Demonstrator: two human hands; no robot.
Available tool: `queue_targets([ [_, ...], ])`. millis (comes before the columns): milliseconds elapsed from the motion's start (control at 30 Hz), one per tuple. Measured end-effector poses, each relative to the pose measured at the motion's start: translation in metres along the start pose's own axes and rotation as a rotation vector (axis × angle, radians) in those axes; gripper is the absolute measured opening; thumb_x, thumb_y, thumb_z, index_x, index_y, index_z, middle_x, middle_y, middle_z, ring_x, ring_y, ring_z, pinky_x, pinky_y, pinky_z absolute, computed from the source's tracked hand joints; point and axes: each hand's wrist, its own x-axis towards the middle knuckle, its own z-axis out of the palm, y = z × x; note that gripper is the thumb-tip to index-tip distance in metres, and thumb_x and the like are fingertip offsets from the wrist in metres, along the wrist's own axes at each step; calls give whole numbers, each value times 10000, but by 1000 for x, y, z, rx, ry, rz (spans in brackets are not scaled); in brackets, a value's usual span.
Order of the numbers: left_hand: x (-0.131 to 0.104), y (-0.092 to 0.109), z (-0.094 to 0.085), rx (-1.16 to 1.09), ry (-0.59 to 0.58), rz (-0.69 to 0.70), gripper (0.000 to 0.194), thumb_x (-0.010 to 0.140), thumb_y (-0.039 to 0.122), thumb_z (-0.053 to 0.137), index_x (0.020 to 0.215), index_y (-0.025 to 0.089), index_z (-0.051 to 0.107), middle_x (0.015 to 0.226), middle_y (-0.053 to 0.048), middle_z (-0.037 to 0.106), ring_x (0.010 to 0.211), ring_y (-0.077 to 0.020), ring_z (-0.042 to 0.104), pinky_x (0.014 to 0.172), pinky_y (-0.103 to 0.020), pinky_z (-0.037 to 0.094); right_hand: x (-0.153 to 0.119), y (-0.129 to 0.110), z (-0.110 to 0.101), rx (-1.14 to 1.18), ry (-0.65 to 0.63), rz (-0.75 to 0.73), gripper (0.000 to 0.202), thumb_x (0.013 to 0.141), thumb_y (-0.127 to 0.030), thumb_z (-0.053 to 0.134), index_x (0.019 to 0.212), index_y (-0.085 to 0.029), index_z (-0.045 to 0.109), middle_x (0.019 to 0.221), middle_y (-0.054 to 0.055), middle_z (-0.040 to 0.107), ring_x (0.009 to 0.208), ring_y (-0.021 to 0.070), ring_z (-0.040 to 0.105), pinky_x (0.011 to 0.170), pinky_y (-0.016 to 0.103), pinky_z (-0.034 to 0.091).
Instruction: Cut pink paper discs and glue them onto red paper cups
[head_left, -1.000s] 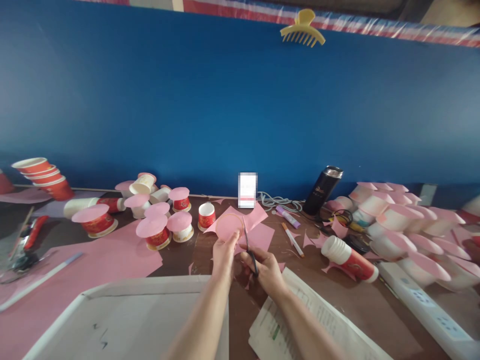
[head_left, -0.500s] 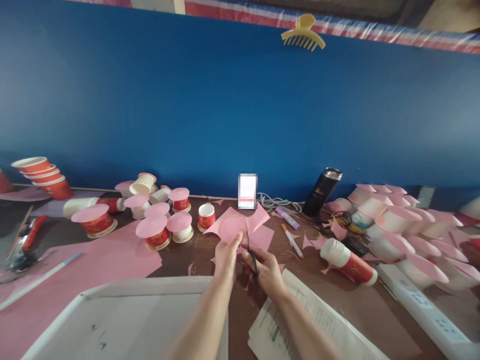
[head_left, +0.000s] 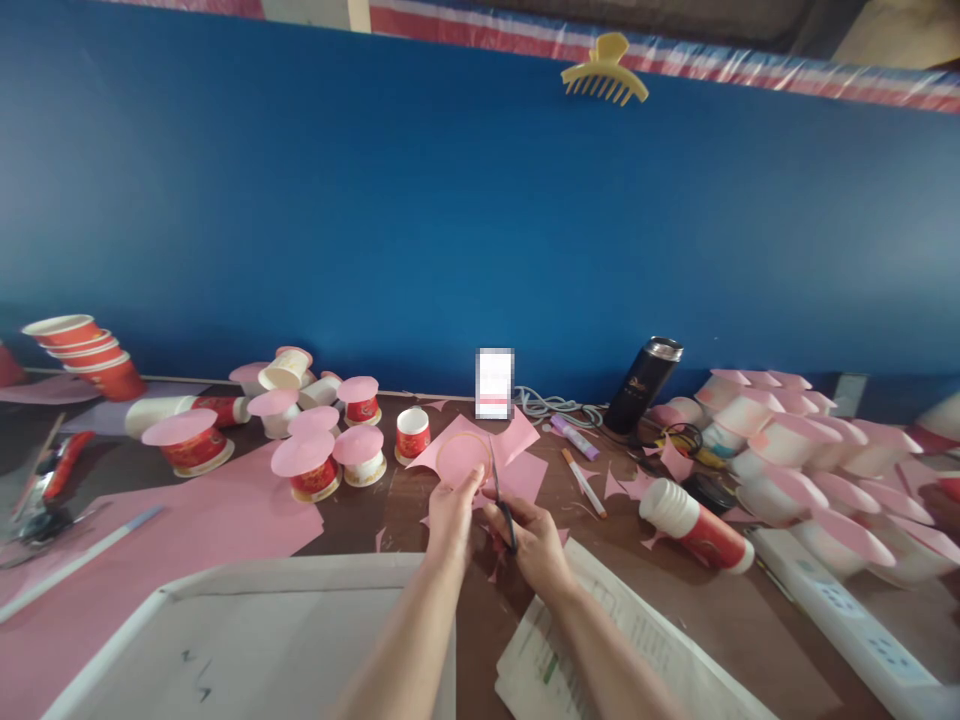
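Between the thumb and fingers of my left hand point(head_left: 454, 510) is a piece of pink paper point(head_left: 459, 456) with a circle outline drawn on it. My right hand point(head_left: 534, 540) grips dark-handled scissors point(head_left: 503, 512), their blades pointing away from me at the right side of the circle. Part of the paper stands off to the right of the blades. Another pink sheet point(head_left: 531, 476) lies beneath on the table. Just left of the paper stands a red and white paper cup point(head_left: 412, 436). My left fingers are partly hidden under the paper.
Left are cups topped with pink discs point(head_left: 304, 453), and a white tray point(head_left: 300, 570) nearer me. Right are a marker point(head_left: 584, 483), black flask point(head_left: 645, 385), stacked cups point(head_left: 697, 525), a power strip point(head_left: 855, 610) and newspaper point(head_left: 622, 640). A phone-like screen point(head_left: 495, 384) stands behind.
Almost nothing differs. Both hands, the paper and the scissors keep nearly the same places, with only a very slight shift of the whole view.
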Motion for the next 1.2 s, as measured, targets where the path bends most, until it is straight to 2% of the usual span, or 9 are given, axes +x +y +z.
queue_targets([
  [333, 5, -4, -2, -11, 16, -28, 355, 588, 426, 791, 674, 119, 635, 537, 4, 587, 440, -96, 518, 429, -207, 395, -2, 1, 0, -23, -8, 3, 444, 732, -393, 743, 1090, -135, 696, 504, -42, 530, 446, 71, 435, 434, 190, 341],
  [533, 11, -11, -5, -78, 31, -12, 369, 556, 398, 818, 659, 117, 602, 523, 40, 523, 453, -52, 456, 455, -171, 361, -2, -6, 4, -26, 14, 31, 449, 686, -417, 774, 1036, -141, 722, 539, -36, 536, 445, 72, 444, 421, 190, 343],
  [833, 7, -7, -2, -65, 0, -32, 430, 554, 464, 801, 592, 171, 489, 445, 69, 437, 348, -69, 397, 369, -206, 326, -2, -4, 3, -81, -9, 6, 481, 694, -474, 756, 1044, -146, 724, 514, -30, 536, 444, 78, 444, 423, 194, 338],
  [1000, 4, -1, -2, 5, 18, -6, 396, 567, 453, 795, 626, 160, 535, 459, 58, 477, 364, -74, 431, 385, -205, 362, -3, -3, 3, -48, -4, 31, 547, 668, -484, 771, 1083, -134, 704, 535, -19, 554, 461, 88, 467, 413, 189, 331],
  [1200, 1, 1, 0, 5, 20, -23, 382, 550, 424, 810, 597, 158, 541, 460, 41, 505, 381, -87, 469, 407, -208, 384, -2, -4, 3, -18, 10, 20, 501, 659, -459, 788, 1041, -141, 718, 540, -22, 552, 466, 86, 465, 424, 191, 341],
])
